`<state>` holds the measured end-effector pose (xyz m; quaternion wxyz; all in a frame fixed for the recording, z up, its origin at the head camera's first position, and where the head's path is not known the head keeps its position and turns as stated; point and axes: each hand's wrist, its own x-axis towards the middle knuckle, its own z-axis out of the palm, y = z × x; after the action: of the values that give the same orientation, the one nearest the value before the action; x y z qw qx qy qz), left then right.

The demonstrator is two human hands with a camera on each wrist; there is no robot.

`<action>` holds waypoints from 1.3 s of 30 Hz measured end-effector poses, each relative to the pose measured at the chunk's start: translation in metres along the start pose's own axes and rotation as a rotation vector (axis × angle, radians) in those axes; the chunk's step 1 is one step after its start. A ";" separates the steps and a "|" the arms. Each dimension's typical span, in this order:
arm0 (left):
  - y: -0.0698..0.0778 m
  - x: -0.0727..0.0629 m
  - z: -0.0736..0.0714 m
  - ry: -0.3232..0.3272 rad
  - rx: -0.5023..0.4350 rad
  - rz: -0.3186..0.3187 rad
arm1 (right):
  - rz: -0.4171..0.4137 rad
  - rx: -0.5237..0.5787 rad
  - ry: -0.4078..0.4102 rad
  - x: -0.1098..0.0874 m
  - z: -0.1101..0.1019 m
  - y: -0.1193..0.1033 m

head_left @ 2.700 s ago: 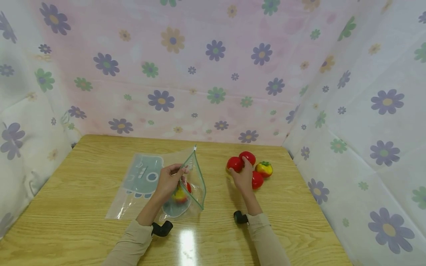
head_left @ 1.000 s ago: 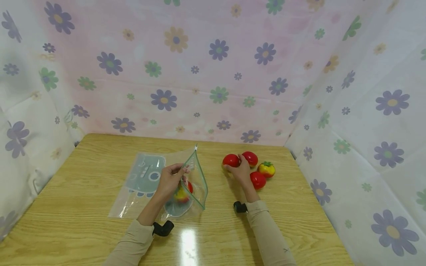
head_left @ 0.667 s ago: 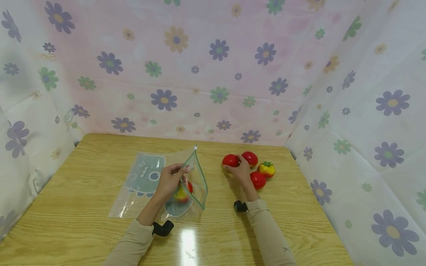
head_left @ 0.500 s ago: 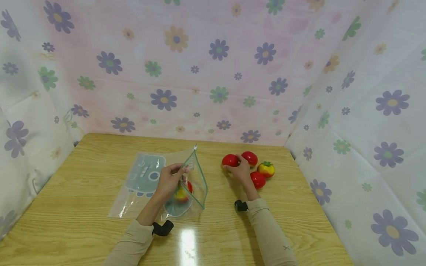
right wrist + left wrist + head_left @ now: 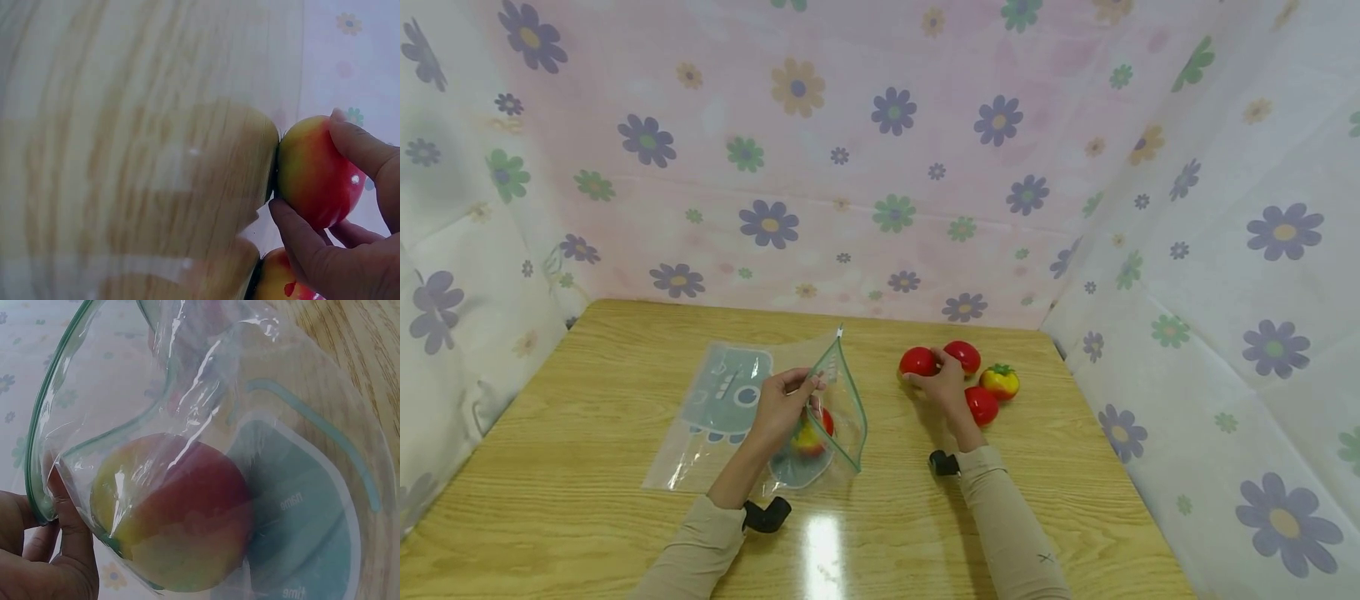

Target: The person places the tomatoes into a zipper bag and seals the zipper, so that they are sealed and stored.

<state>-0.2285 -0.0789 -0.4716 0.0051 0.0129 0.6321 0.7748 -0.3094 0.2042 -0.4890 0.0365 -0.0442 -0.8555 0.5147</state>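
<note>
My left hand (image 5: 782, 408) pinches the green-edged rim of a clear zip bag (image 5: 850, 417), whose mouth gapes to the right. Inside the bag lies a red-and-yellow fruit (image 5: 181, 512), seen through the plastic in the left wrist view. On the right, my right hand (image 5: 943, 383) grips a glossy red-and-yellow fruit (image 5: 319, 175), thumb on one side and fingers on the other. That fruit sits against the tabletop, meeting its own reflection in the right wrist view. A second red fruit (image 5: 962, 357) lies just behind the hand, and a third red fruit (image 5: 981, 406) beside the wrist.
A yellow-and-red fruit with a green leafy top (image 5: 1000, 382) lies right of the red ones. Flat on the wooden table (image 5: 587, 433), a clear bag printed with a blue-grey monster face (image 5: 730, 396) lies left of the left hand. Flowered cloth (image 5: 880, 167) walls the back and sides.
My right hand's fingers have closed round the left red fruit and shifted it slightly left, apart from the red fruit behind. Over the last half second hardly anything moves. The left hand stays put.
</note>
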 end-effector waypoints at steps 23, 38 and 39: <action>0.000 0.000 0.001 -0.007 0.016 -0.008 | 0.034 0.033 -0.011 0.002 -0.003 0.003; -0.001 0.002 0.004 0.028 0.010 -0.007 | -0.036 0.068 -0.043 0.001 -0.002 0.011; -0.001 0.002 0.004 0.030 0.012 -0.005 | -0.042 0.075 -0.046 0.000 -0.002 0.010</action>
<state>-0.2300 -0.0748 -0.4717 -0.0024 -0.0006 0.6367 0.7711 -0.3086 0.2109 -0.4969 0.0294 -0.0129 -0.8368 0.5465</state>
